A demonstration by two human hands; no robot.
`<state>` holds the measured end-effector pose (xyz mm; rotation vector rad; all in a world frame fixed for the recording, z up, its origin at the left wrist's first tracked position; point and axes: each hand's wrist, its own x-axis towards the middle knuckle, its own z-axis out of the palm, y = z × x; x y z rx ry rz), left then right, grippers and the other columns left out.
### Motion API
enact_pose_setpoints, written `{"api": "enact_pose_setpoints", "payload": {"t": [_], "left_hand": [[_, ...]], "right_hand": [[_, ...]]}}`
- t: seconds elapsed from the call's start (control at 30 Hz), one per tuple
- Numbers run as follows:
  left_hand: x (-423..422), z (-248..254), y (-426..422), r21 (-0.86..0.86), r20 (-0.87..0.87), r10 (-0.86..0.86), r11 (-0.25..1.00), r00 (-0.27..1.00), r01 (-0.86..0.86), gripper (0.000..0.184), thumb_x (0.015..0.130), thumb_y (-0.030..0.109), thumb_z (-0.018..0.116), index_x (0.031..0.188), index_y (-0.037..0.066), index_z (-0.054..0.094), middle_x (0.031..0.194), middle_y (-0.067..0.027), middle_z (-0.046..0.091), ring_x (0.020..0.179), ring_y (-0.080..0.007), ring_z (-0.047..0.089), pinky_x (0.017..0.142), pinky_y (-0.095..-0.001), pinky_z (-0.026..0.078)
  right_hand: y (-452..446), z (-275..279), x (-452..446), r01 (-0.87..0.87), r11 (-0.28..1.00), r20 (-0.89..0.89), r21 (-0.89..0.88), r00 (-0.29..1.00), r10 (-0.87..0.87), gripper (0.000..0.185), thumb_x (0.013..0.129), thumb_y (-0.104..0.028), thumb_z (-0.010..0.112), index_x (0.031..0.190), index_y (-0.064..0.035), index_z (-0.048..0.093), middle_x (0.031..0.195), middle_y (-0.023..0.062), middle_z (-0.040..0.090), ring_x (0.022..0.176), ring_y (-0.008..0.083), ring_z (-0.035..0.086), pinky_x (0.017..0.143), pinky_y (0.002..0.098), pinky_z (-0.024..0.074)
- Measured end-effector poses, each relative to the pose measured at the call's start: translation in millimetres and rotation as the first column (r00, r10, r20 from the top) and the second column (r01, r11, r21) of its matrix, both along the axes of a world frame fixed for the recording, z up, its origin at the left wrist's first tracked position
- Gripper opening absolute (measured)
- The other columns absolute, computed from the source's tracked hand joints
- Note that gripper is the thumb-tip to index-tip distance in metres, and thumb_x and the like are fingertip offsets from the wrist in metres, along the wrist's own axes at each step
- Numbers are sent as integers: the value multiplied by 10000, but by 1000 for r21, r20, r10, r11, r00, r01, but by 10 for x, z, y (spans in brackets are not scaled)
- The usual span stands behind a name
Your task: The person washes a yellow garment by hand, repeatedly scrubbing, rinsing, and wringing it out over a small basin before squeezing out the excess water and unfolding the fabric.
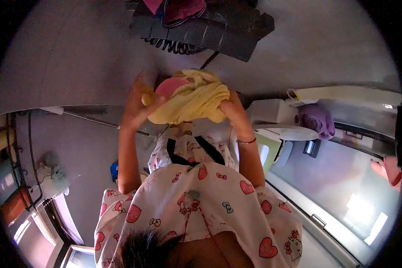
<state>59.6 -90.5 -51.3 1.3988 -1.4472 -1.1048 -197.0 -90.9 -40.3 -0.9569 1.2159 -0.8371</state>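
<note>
A bunched yellow cloth (190, 102) with a pink patch (169, 86) is held up in front of the body. At its left edge is my left hand (142, 102), its fingers partly blurred, with the thumb against the fabric. My right hand (231, 109) grips the cloth's right side, its fingers partly hidden in the folds. A red bracelet (246, 141) circles the right wrist.
Ahead, a dark slatted surface (210, 31) bears a pink cloth (183, 11) beside a black coil (174, 46). A white basin (290, 132) and a purple item (317, 121) are at right. A metal rack (30, 156) stands at left.
</note>
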Motion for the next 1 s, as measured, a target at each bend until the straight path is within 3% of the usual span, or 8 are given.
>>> {"api": "enact_pose_setpoints", "payload": {"t": [0.23,0.37,0.57,0.67,0.73,0.77,0.83,1.0], "left_hand": [[-797,-117,-5,-355,222,-466,779,857,516,1004,494,264,786,1296,19,233,1307,-177,303,1212,-308,294,987,-379,247],[-931,-426,-82,-411,-84,-491,810,867,419,963,510,263,778,1290,44,258,1314,-159,304,1205,-312,304,975,-399,264],[-931,-1202,46,-232,133,-607,750,784,620,801,567,241,736,1241,66,342,1235,-148,407,1136,-300,397,949,-382,307],[-871,-1519,94,14,-385,-189,977,903,211,756,575,235,737,1213,60,371,1180,-116,466,1046,-257,478,918,-365,352],[-634,-1288,-58,-26,-775,-70,997,628,79,623,660,202,681,1191,63,386,1147,-89,486,990,-219,506,875,-351,395],[-522,-1159,-137,-30,-867,-42,999,496,33,579,688,191,663,1183,64,391,1136,-80,493,971,-207,515,860,-346,410],[-388,-876,-298,328,-775,278,944,567,-14,410,771,104,547,1155,74,408,1090,-70,503,968,-187,510,810,-315,445],[-333,-119,-338,229,-752,233,969,617,-88,391,751,18,491,1132,66,416,1040,-72,510,958,-186,511,805,-292,441]], "right_hand": [[-256,-22,43,-643,764,-512,45,642,571,459,637,-98,545,1070,44,486,984,76,557,888,153,520,796,262,412],[-265,221,-172,-551,816,-58,-176,833,550,632,578,-227,627,1135,11,447,1074,129,540,969,214,526,837,304,404],[-99,624,-383,-249,960,415,-128,865,280,631,568,-185,623,1134,25,439,1114,124,509,1024,202,494,905,285,360],[-50,227,-578,-44,988,308,-145,948,87,562,583,-136,624,1096,23,458,1115,136,508,1015,213,501,886,293,379],[-73,202,-569,38,974,227,-222,974,14,524,593,-100,631,1077,17,468,1118,134,506,1012,216,504,870,296,393],[-98,333,-532,43,992,401,117,912,-86,480,613,-49,634,1063,6,475,1112,132,507,1004,218,509,851,305,407],[-67,52,-593,-21,899,522,438,819,-236,443,634,2,637,1048,-6,482,1105,130,508,995,220,514,832,313,422],[188,-514,-194,-113,987,280,-113,950,141,367,747,-39,566,1092,-25,442,1086,92,499,990,201,499,810,333,441]]}}
